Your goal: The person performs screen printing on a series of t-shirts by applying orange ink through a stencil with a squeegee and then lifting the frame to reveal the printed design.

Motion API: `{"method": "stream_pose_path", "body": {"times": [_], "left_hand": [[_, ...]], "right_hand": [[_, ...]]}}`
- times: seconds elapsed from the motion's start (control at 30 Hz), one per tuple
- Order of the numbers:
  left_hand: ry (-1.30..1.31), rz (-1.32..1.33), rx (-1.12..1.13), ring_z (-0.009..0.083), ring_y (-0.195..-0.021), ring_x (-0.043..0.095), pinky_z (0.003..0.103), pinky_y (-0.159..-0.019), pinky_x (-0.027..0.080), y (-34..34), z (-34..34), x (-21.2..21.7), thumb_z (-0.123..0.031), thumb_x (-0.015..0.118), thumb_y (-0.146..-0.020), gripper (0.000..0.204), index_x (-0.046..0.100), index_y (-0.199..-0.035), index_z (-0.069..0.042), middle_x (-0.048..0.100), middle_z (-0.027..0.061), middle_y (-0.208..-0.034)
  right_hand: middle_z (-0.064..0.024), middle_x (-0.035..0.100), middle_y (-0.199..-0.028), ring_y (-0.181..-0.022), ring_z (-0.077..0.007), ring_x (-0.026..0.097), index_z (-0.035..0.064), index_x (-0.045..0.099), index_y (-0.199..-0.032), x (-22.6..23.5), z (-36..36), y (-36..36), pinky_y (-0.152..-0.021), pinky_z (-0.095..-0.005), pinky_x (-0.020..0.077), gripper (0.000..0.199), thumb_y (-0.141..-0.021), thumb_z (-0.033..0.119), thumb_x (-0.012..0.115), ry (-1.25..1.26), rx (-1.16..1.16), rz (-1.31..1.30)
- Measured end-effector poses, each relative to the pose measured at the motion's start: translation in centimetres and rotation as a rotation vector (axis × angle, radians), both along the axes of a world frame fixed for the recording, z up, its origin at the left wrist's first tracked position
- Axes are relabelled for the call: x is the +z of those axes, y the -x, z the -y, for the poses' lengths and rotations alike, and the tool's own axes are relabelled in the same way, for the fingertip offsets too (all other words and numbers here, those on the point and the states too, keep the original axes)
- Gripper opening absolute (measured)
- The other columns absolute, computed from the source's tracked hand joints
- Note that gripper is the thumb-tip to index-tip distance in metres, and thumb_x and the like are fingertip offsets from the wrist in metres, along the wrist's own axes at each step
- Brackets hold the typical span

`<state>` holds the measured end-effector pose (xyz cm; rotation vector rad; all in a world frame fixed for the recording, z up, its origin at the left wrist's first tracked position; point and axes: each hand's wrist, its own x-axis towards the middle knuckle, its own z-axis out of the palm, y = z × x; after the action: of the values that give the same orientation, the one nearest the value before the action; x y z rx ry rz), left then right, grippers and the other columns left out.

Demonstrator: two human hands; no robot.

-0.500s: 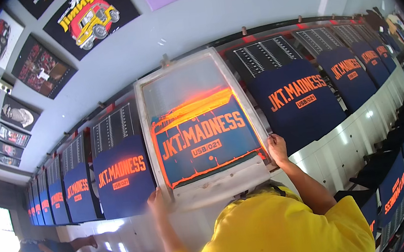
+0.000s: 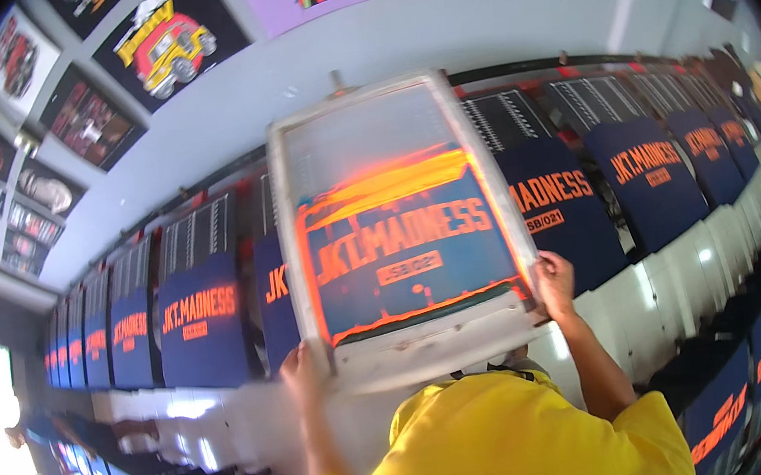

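A person in a yellow shirt (image 2: 507,443) holds a screen-printing frame (image 2: 403,226) with both hands, lifted and tilted above a long row of navy shirts (image 2: 650,174) laid out on pale boards.

The frame is a pale, whitish rectangle, its border scuffed and smeared. Its mesh is dark blue in the lower part, with blocky lettering and a small boxed line beneath it showing through in bright orange. A thick band of orange ink runs across the mesh above the lettering, and orange ink outlines the sides and lower edge of the printed field. The upper part of the mesh is greyish and nearly clean.

The left hand (image 2: 303,366) grips the lower left corner of the frame, fingers clenched around its edge. The right hand (image 2: 554,281) grips the lower right corner, fingers wrapped over the side bar.

The frame covers 1 shirt partly; orange letters of the same design show beside it on both sides. The navy shirts along the row carry the same orange print. Framed shirt designs (image 2: 166,41) hang on the grey wall above.
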<state>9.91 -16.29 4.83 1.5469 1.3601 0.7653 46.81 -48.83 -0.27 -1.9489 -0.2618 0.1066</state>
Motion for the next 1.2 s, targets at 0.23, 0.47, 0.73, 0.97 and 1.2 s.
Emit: {"method": "stream_pose_path", "body": {"times": [0.23,0.47,0.73,0.97,1.2], "left_hand": [[0.096,0.133,-0.063,0.0055,-0.068,0.048,0.024,-0.059,0.04,-12.4,12.0,-3.7,-0.023,0.061,-0.093,0.032,0.067,-0.096,0.008,0.058,-0.0019,-0.074],[0.036,-0.03,-0.097,0.0167,-0.074,0.063,0.03,-0.069,0.047,-18.6,19.3,-5.3,-0.025,0.061,-0.09,0.034,0.068,-0.096,0.007,0.068,0.0129,-0.081],[0.006,-0.11,-0.107,0.0217,-0.07,0.062,0.035,-0.067,0.047,-19.5,20.7,-6.0,-0.027,0.06,-0.088,0.036,0.067,-0.094,0.007,0.065,0.0172,-0.079],[-0.061,-0.144,-0.148,0.0218,-0.066,0.059,0.036,-0.064,0.045,-20.8,19.4,-6.5,-0.027,0.058,-0.088,0.034,0.066,-0.091,0.007,0.061,0.0191,-0.072],[-0.042,-0.141,-0.162,0.0178,-0.056,0.037,0.037,-0.054,0.036,-22.1,18.4,-6.4,-0.027,0.057,-0.088,0.035,0.059,-0.08,0.008,0.043,0.0135,-0.059]], "right_hand": [[0.0008,0.053,-0.074,-0.066,-0.0077,0.044,-0.0023,0.068,-0.101,-1.4,15.4,-13.1,-0.06,-0.0236,0.0391,0.02,-0.082,0.003,0.064,0.068,-0.059,0.07],[0.0034,0.049,-0.069,-0.064,-0.0067,0.04,-0.0043,0.068,-0.098,-2.1,23.0,-19.1,-0.058,-0.0233,0.0357,0.018,-0.082,0.003,0.064,0.016,-0.067,0.081],[0.0042,0.055,-0.071,-0.062,-0.0043,0.039,-0.0029,0.069,-0.096,-3.1,23.4,-19.7,-0.056,-0.0217,0.0342,0.014,-0.083,0.0,0.064,0.1,-0.055,0.074],[-0.0006,0.056,-0.067,-0.06,-0.0076,0.044,-0.005,0.068,-0.097,-3.5,22.1,-21.0,-0.056,-0.0251,0.0376,0.017,-0.083,0.004,0.062,0.029,-0.048,0.058],[-0.0079,0.064,-0.072,-0.063,-0.0103,0.053,-0.0059,0.067,-0.097,-3.0,21.1,-22.4,-0.06,-0.0264,0.0436,0.019,-0.084,0.006,0.062,0.077,-0.028,0.057]]}}
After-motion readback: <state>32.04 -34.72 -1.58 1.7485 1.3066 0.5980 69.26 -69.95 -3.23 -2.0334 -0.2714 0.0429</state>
